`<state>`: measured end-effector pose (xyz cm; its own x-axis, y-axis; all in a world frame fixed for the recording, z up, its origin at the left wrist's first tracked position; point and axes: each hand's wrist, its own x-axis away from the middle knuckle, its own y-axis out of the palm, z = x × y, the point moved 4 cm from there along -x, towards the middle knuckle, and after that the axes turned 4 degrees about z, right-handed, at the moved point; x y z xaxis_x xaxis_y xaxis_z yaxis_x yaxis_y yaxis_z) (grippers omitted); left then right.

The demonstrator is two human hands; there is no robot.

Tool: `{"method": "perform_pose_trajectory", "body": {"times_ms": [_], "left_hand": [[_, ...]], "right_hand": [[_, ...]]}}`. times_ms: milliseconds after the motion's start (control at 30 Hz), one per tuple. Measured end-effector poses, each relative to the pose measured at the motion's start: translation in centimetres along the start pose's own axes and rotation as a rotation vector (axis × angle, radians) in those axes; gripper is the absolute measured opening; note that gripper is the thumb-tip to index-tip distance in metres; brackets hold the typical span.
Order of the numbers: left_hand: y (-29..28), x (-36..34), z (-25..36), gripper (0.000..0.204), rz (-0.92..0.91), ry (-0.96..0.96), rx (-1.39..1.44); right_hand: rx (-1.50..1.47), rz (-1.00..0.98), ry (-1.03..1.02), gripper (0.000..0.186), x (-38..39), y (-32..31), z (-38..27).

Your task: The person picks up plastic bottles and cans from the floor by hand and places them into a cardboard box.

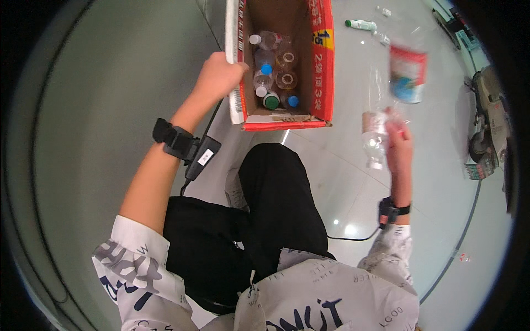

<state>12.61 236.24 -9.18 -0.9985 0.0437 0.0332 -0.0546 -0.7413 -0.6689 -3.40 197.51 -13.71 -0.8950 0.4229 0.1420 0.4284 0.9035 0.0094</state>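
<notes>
My left hand (221, 74) is closed over the left wall of an open-topped cardboard box (323, 83), red and white outside. Inside the box, several clear plastic bottles (286, 80) lie or stand together, with white, blue and green caps. Out to the right, my right hand (399, 138) is smeared by motion, its fingers curled against a clear plastic bottle (375, 138) whose white cap points toward me. Just beyond those fingers is a blurred red, white and blue pouch (408, 74). Whether the hand touches the pouch, I cannot tell.
Small bottles, one a white bottle with a green cap (361, 25), lie on the pale tiled floor at the far right. A wheeled machine (486, 121) stands at the right edge. Black cables run from both wristbands; a grey surface (110, 99) fills the left.
</notes>
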Motion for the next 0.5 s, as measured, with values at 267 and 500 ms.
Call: {"method": "perform_pose_trajectory", "body": {"times_ms": [267,500], "left_hand": [[1.7,0.0,-0.7,0.031,-0.017,0.022,0.002],[2.1,-1.4,0.9,0.027,-0.060,-0.081,0.031]], "right_hand": [[-0.156,-0.634,-0.037,0.041,3.0,13.8,-13.3],[0.046,-0.545,0.271,0.066,0.2,18.1,-9.1]]}}
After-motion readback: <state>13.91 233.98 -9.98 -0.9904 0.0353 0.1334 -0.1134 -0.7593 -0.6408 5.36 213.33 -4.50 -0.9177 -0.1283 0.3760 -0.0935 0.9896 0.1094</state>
